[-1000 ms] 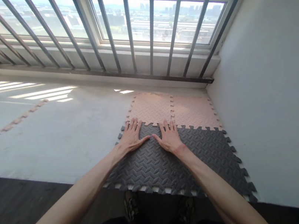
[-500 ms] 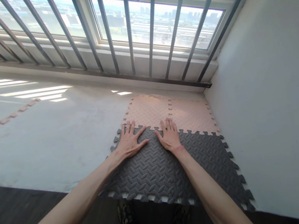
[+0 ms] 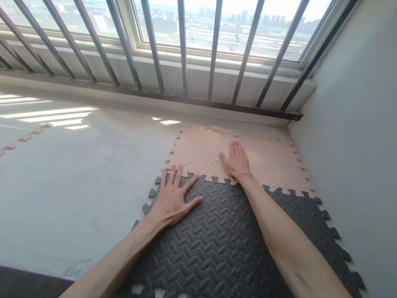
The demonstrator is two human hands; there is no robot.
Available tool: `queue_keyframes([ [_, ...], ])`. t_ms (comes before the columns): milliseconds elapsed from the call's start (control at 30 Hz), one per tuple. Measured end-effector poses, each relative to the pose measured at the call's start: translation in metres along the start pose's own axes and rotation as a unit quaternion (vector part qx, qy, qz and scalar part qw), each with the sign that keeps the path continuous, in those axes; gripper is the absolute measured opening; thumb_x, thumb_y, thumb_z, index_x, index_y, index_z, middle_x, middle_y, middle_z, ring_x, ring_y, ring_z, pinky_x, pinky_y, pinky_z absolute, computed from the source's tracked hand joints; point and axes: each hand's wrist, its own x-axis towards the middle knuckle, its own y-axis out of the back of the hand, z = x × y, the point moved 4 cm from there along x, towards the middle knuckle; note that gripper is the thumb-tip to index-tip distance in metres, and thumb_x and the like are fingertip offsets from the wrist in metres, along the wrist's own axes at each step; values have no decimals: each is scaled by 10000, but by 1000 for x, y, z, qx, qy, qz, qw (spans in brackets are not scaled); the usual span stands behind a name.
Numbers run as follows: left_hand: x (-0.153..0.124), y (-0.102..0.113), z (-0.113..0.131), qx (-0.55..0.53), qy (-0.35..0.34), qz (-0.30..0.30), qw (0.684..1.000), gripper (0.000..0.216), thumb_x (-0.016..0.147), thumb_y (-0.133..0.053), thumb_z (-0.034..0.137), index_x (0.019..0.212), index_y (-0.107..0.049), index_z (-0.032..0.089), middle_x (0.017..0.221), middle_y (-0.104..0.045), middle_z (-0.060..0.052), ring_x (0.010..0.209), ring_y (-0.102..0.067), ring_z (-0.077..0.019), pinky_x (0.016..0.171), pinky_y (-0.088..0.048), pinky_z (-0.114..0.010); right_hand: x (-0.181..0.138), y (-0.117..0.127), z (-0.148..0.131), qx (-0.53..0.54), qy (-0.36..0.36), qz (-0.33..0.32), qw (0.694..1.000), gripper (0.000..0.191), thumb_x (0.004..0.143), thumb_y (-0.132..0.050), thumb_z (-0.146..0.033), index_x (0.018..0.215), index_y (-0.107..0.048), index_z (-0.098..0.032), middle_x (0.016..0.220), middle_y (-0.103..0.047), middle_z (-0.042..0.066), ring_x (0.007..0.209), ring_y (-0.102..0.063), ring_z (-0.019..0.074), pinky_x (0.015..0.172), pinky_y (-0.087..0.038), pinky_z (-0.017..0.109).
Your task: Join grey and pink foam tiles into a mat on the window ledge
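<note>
Dark grey foam floor mats [image 3: 205, 242] with a raised diamond pattern lie on the white floor, their toothed edges meeting pale pink foam mats [image 3: 198, 146] beyond them. My left hand [image 3: 172, 198] rests flat on the grey mat near its far left corner, fingers spread, fingertips at the seam with the pink. Farther forward, my right hand [image 3: 236, 160] lies flat on the pink mats over the seam between them, fingers outstretched and thumb apart. Neither hand grips anything. My right forearm covers part of the grey mats.
A metal railing [image 3: 184, 51] runs along the far side before windows. A white wall [image 3: 376, 142] borders the mats on the right. On the floor [image 3: 77, 187] at left lies a pink toothed strip [image 3: 7, 146]. Darker flooring [image 3: 15, 296] begins at the lower left.
My right hand has slid forward from the grey mat onto the pink mats. My left hand stays at the seam's left end. The view has shifted slightly.
</note>
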Motion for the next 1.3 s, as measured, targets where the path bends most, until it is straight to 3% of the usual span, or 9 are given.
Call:
queue_keyframes([
  [267, -1, 3, 2, 6, 1, 6, 1000, 792, 1019, -501, 774, 1732, -330, 474, 1899, -49, -35, 1735, -54, -425, 1384, -97, -713, 52, -4, 12, -11, -10, 13, 1000, 857, 1110, -266, -561, 1722, -222, 37, 1841, -231, 236, 1738, -149, 304, 1412, -130, 477],
  [467, -1, 1, 1, 6, 3, 13, 1000, 754, 1038, -459, 764, 1723, -368, 463, 1893, -116, -63, 1736, -65, -417, 1382, -97, -707, 35, -5, 10, 1, -16, 23, 1000, 886, 1101, -317, -577, 1722, -212, 46, 1842, -213, 247, 1733, -173, 328, 1411, -139, 467],
  [600, 1, -4, 1, 9, 10, 14, 1000, 771, 1037, -451, 765, 1725, -387, 422, 1881, -181, -80, 1734, -102, -412, 1383, -90, -696, -17, 0, 2, 8, -12, 10, 1000, 877, 1097, -332, -560, 1726, -213, 40, 1845, -211, 232, 1736, -167, 324, 1410, -127, 462],
  [867, -19, -13, 16, 9, 77, 2, 997, 1103, 952, -524, 842, 1761, -287, 131, 1858, -127, -239, 1733, -68, -417, 1397, -139, -580, -160, 13, -20, 23, 28, 14, 999, 745, 1124, -284, -496, 1748, -277, -87, 1857, -221, 141, 1739, -177, 266, 1413, -99, 463],
  [1000, -55, -17, 34, 16, 85, -36, 996, 1092, 960, -475, 856, 1758, -284, 136, 1851, -130, -234, 1734, -55, -398, 1397, -101, -595, -225, 21, -28, 39, 15, 9, 999, 729, 1124, -283, -487, 1749, -281, -112, 1863, -194, 105, 1746, -154, 257, 1421, -87, 469],
  [1100, -90, -16, 54, 33, 95, -22, 995, 995, 995, -447, 812, 1752, -321, 177, 1843, -164, -217, 1730, -99, -385, 1391, -119, -615, -267, 29, -34, 57, -5, 2, 998, 712, 1118, -303, -464, 1747, -295, -130, 1861, -180, 104, 1749, -141, 271, 1424, -95, 502],
  [1300, -175, -7, 126, 42, 99, 38, 993, 724, 1073, -409, 491, 1694, -460, 123, 1800, -324, -210, 1699, -263, -356, 1395, -244, -572, -359, 51, -61, 133, 7, 2, 991, 666, 1087, -356, -340, 1701, -405, -87, 1830, -292, 169, 1730, -221, 313, 1429, -154, 574],
])
